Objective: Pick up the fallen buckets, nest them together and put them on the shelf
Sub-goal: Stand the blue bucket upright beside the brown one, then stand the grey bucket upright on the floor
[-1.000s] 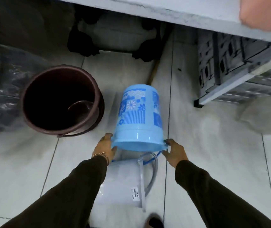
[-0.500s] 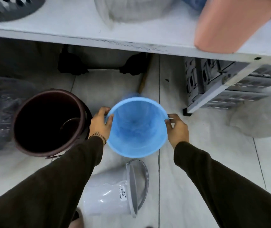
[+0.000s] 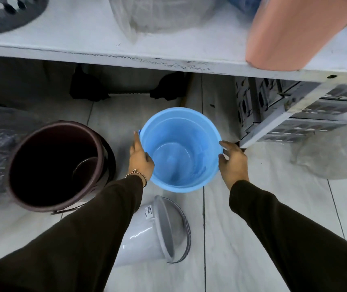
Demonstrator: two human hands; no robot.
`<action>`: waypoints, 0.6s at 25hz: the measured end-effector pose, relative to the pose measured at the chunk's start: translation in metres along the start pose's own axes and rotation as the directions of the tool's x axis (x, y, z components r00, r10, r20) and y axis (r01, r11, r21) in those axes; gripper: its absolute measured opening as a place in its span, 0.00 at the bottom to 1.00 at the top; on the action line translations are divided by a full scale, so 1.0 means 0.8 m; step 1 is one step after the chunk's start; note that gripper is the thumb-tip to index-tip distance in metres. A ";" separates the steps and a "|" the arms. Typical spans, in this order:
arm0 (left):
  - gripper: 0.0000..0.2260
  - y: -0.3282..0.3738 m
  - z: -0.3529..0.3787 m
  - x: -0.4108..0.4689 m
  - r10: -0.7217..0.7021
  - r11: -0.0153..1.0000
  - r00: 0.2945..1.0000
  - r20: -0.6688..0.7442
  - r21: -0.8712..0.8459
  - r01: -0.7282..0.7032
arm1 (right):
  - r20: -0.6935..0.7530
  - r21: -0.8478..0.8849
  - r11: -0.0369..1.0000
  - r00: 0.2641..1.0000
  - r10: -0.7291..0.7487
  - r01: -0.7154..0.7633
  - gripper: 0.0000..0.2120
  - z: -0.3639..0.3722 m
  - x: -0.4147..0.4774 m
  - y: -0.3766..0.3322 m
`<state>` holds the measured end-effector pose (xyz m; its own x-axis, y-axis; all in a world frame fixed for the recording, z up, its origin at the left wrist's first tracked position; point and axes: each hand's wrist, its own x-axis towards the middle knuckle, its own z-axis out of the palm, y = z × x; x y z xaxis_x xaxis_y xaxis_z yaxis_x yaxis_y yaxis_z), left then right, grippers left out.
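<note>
1. The blue bucket (image 3: 180,150) stands upright with its mouth facing up, over the tiled floor (image 3: 252,207) below the front edge of the white shelf (image 3: 105,47). It is smooth light-blue plastic, round, empty, with a paler ring at its bottom.
2. The left hand (image 3: 140,159) lies flat against the bucket's left side, fingers straight along the rim, not curled.
3. The right hand (image 3: 232,163) presses the right side, fingers loosely spread; the two palms hold the bucket between them.
4. A white bucket (image 3: 145,234) lies on its side just below, grey rim and handle to the right, a label near the rim.
5. A dark brown bucket (image 3: 52,165) stands upright to the left, apart from the blue one.
6. A pink bucket (image 3: 290,32) sits on the shelf at the right.
</note>
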<state>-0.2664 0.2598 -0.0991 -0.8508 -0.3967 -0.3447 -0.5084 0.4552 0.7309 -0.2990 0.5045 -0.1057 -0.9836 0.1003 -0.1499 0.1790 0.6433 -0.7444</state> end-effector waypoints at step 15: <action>0.33 -0.019 -0.060 -0.042 -0.047 0.954 0.987 0.152 0.301 -0.001 | 0.165 -0.098 0.984 0.972 0.164 -0.149 0.32 0.004 -0.077 -0.032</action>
<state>-0.2235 0.2280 -0.0700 -0.8365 -0.2921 -0.4637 -0.5239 0.6743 0.5204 -0.2431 0.4791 -0.0793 -0.9235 0.0775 -0.3756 0.3210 0.6921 -0.6465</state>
